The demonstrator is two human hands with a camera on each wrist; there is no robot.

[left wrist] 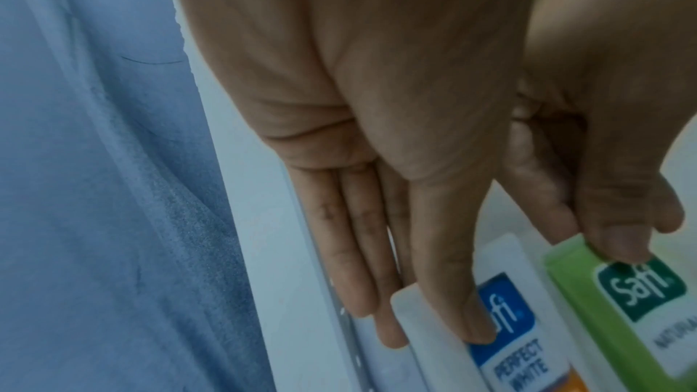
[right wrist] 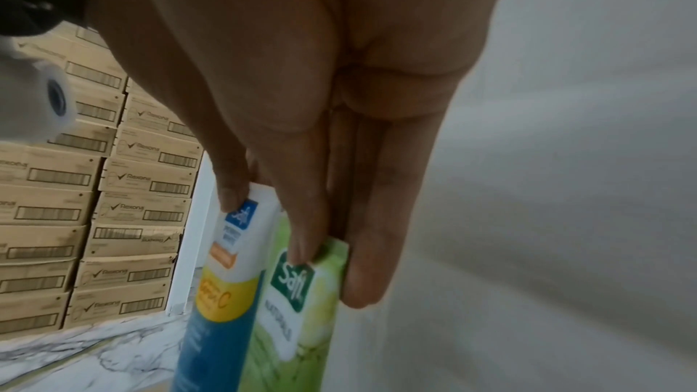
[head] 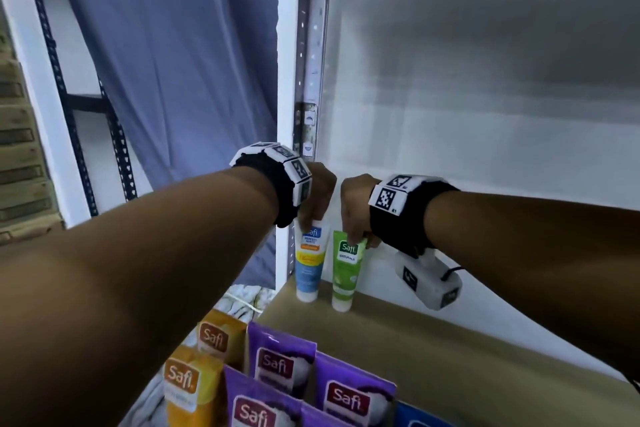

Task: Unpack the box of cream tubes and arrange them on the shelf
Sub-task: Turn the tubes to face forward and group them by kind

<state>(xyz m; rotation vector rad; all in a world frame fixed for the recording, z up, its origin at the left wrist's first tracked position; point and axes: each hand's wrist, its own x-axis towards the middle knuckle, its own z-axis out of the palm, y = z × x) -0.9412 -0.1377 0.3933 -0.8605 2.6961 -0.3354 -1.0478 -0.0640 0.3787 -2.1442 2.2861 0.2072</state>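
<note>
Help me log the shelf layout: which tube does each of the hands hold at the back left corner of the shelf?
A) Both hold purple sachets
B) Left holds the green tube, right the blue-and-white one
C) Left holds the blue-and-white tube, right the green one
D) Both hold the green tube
C: the left hand pinches the top of the blue-and-white tube, and the right hand pinches the green tube beside it.

Dim cool light, soft blur, warped edges
</note>
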